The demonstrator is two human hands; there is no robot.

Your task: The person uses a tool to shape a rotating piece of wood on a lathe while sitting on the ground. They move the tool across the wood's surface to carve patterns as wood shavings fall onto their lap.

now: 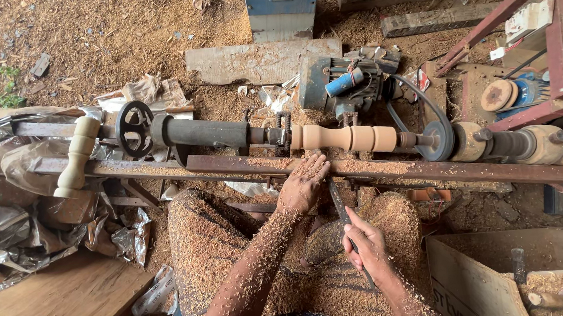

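At the centre of the frame we rest our left hand [303, 184] flat, fingers spread, on the rail [388, 168] just below the turned wooden spindle [346, 137] — steadying the chisel [339, 203]. Our right hand [365, 243], lower centre, wraps the handle; we judge a firm, low grip keeps the cut smooth.
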